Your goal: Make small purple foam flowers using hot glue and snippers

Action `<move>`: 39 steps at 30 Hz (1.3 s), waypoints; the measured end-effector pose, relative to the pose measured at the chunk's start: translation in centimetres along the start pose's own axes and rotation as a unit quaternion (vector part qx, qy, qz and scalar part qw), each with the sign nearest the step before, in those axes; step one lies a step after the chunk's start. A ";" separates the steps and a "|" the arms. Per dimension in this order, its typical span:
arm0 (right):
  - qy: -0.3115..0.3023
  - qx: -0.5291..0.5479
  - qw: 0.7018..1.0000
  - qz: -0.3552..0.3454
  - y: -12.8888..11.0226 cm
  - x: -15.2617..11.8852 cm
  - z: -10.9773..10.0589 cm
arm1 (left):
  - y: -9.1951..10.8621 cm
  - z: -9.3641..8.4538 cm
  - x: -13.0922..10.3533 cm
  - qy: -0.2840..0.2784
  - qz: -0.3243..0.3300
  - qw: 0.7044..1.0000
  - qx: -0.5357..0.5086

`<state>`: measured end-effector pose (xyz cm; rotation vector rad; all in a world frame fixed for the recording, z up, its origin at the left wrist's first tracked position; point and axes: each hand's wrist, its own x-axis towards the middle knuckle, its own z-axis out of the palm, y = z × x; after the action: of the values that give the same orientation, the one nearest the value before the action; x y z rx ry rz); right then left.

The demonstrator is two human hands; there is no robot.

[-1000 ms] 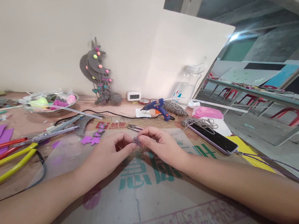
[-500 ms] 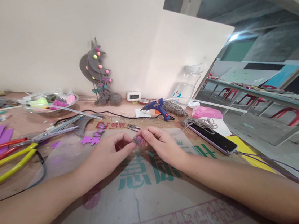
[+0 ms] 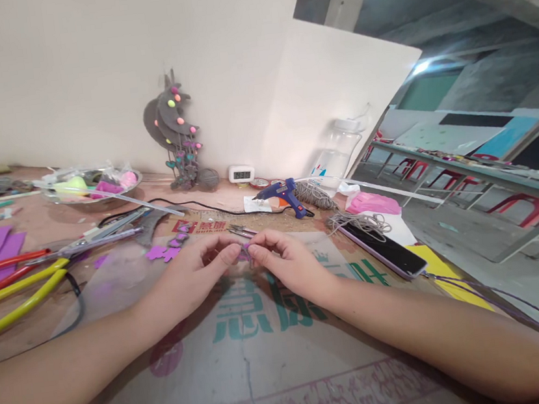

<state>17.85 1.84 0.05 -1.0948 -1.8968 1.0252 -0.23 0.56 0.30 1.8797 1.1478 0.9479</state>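
Between my fingertips is a small purple and grey piece (image 3: 245,253), held over the translucent printed sheet (image 3: 196,368). My left hand (image 3: 203,266) pinches it from the left, thumb on the near side. From the right, my right hand (image 3: 289,258) grips it between thumb and fingers. The fingers hide most of its shape. Purple flower-shaped cutouts (image 3: 163,252) lie left of my left hand, beside a grey crescent piece (image 3: 153,226). Small pliers (image 3: 241,231) rest just beyond my fingertips.
Red-handled scissors (image 3: 6,264) and a yellow-handled tool (image 3: 26,304) lie left. A blue glue gun (image 3: 285,193), grey yarn (image 3: 315,195) and a clear bottle (image 3: 336,151) stand behind. Right is a phone (image 3: 386,250). A metal bowl (image 3: 86,195) sits back left.
The small piece has turned between my fingers, and less of it shows. My left thumb has shifted up and over its near side; both hands remain close together.
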 end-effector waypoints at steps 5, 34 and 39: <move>-0.017 -0.005 1.000 -0.006 0.0 0.0 0.0 | 0.1 0.0 0.0 -0.011 0.009 1.000 0.001; -0.011 -0.014 1.000 -0.001 -0.1 -0.1 0.0 | -0.2 0.1 0.1 -0.002 -0.008 1.000 0.014; -0.017 -0.017 1.000 -0.004 0.0 -0.1 0.0 | -0.2 0.1 0.1 -0.008 -0.015 1.000 0.010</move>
<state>17.86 1.76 0.05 -1.0952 -1.9510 1.0178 -0.16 0.67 0.09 1.8776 1.1772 0.9067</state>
